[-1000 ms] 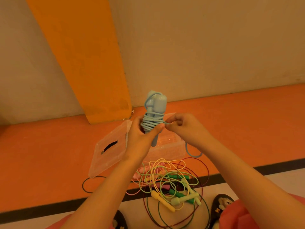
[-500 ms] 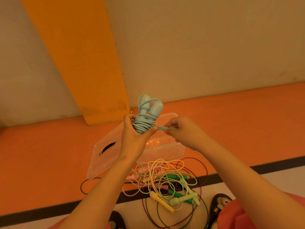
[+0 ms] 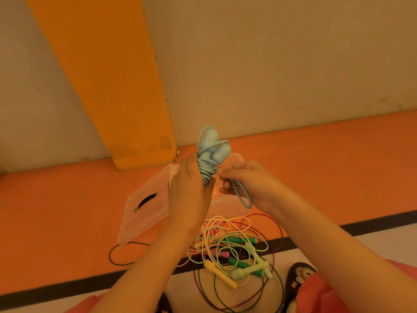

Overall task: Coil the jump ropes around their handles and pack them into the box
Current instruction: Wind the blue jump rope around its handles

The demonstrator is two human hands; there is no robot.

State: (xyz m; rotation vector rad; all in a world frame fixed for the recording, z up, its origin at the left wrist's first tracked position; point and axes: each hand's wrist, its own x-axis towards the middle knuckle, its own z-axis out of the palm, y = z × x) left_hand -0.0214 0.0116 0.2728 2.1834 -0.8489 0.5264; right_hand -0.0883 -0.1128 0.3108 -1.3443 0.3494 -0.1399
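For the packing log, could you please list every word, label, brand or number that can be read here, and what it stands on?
No text can be read anywhere.
The light blue plastic jump rope, the clear plastic lid and the pile of coloured jump ropes show no print.
The dark slipper bears a small picture, no legible letters.

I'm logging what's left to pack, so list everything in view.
blue jump rope: one, light blue, coiled round its handles, held up
box: one, clear, on the orange floor behind the held rope
lid: one, clear, slotted, left of the box
loose jump ropes: several, yellow, green, pink, maroon, tangled, nearer the person than the box
shoes: two, dark, bottom edge
left hand: one, grips the coil
right hand: one, pinches the blue rope's loose loop
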